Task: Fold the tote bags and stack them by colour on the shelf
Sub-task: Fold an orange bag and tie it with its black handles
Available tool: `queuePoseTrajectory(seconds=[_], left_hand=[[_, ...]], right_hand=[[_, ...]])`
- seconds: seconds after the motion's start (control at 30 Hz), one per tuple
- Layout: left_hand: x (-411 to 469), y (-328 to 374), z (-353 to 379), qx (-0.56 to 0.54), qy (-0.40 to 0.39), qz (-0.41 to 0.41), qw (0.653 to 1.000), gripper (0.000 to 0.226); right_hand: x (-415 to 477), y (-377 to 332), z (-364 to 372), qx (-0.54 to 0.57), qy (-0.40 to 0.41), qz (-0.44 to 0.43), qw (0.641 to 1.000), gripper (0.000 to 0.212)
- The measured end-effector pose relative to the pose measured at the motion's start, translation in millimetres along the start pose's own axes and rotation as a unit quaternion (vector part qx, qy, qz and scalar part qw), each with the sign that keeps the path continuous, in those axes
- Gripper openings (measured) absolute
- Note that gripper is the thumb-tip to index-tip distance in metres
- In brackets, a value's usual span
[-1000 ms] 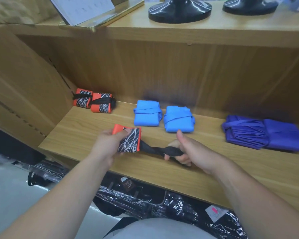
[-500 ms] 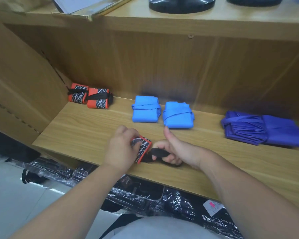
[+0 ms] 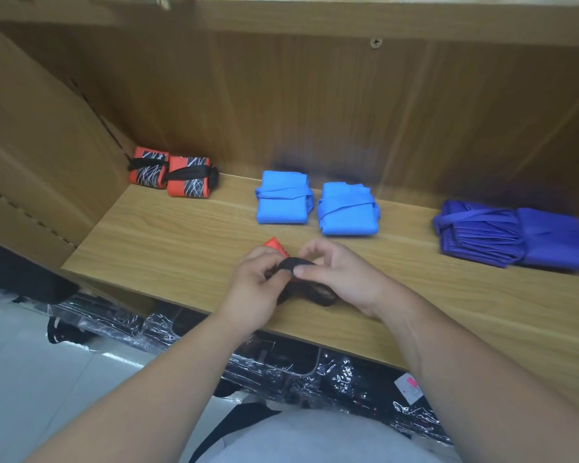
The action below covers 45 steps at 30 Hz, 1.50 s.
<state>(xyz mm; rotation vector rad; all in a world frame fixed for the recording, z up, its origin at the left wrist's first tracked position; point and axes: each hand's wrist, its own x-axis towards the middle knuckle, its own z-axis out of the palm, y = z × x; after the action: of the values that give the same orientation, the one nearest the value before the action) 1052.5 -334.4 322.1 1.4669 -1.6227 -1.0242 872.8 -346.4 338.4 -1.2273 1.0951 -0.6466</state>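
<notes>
Near the front edge of the wooden shelf [image 3: 181, 235], my left hand [image 3: 258, 285] grips a small folded orange tote bag [image 3: 274, 246]; only its orange corner shows past my fingers. My right hand [image 3: 338, 275] pinches the bag's black strap [image 3: 296, 263] and holds it looped over the bundle. More strap [image 3: 315, 292] trails under my right palm. At the back left lie two folded orange bags [image 3: 169, 175] tied with black straps. Two folded light-blue bags [image 3: 315, 203] sit in the middle, and two purple bags [image 3: 515, 235] lie at the right.
The shelf's wooden back panel [image 3: 315, 111] and left side wall [image 3: 41, 155] close in the bay. Below the shelf's front edge lie black items wrapped in clear plastic [image 3: 281, 362]. A pale floor [image 3: 30, 379] shows at the lower left.
My hands have come together over the orange bag. The black strap, stretched out to the right a second ago, now loops over the bundle. The bag has turned, hiding its patterned face.
</notes>
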Motion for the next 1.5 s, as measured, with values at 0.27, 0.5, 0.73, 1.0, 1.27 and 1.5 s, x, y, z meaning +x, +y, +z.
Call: queuePoseTrajectory(seconds=[0.27,0.5,0.73,1.0,1.27,1.5], left_hand=[[-7.0,15.1,-15.6,-0.143,-0.039,-0.12,0.982,0.027],[-6.1,23.6,-16.7,-0.13,-0.022,-0.151,0.98,0.033],[-8.7,24.5,-19.6,-0.108,-0.063,-0.118,0.985,0.042],[-16.8,16.2,-31.7,-0.116,-0.079,-0.095,0.986,0.029],[-36.5,12.1,-23.8,-0.185,0.09,-0.08,0.975,0.023],[-32.2,12.5,-30.7,-0.251,0.1,-0.112,0.956,0.023]], right_hand=[[-12.3,17.7,2.4,-0.154,0.081,-0.043,0.984,0.018],[-13.8,19.9,19.7,0.084,0.157,0.001,0.984,0.015],[-13.2,7.6,34.9,0.321,0.198,0.05,0.925,0.016],[-14.8,10.6,34.9,0.299,0.147,0.014,0.943,0.03],[-5.3,10.6,55.9,0.246,0.147,-0.057,0.956,0.015],[11.2,11.6,69.9,0.154,0.17,-0.088,0.969,0.02]])
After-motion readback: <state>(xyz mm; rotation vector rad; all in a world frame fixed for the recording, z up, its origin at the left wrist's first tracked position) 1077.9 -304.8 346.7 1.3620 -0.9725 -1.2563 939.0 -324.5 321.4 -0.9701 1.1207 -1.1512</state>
